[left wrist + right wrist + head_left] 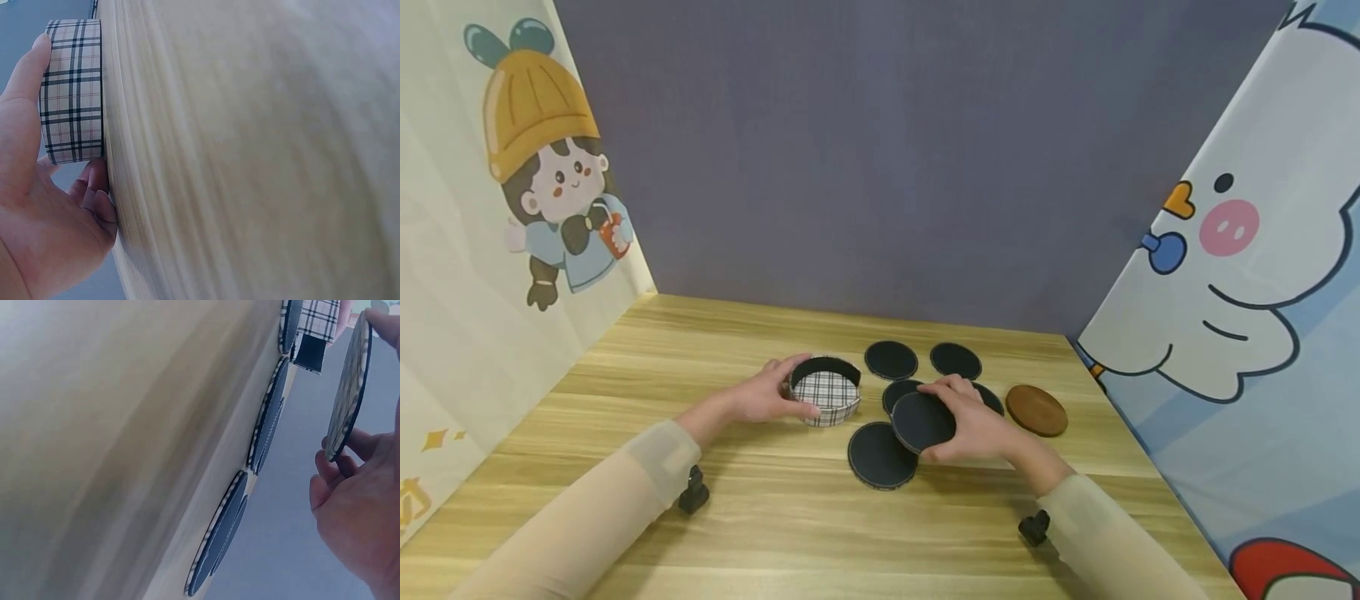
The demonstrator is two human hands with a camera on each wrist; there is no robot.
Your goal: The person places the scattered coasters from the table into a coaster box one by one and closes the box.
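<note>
My left hand [766, 395] grips the side of a round, open-topped coaster holder [826, 392] with a plaid outside and floor and a dark inner wall. In the left wrist view its plaid side [72, 94] sits between thumb and fingers, low over the wood. Thumb and fingers of my right hand [976, 427] pinch a round black coaster [922, 422] by its edges. The right wrist view shows this coaster [351, 387] raised and tilted, its patterned underside towards the camera. Below it lies another black coaster [882, 458], partly covered in the head view.
Several more black coasters lie beyond my right hand, among them a back left one [891, 360] and a back right one [956, 360]. A brown round disc [1036, 410] lies to the right. Walls enclose the wooden table [760, 525] at the back and sides.
</note>
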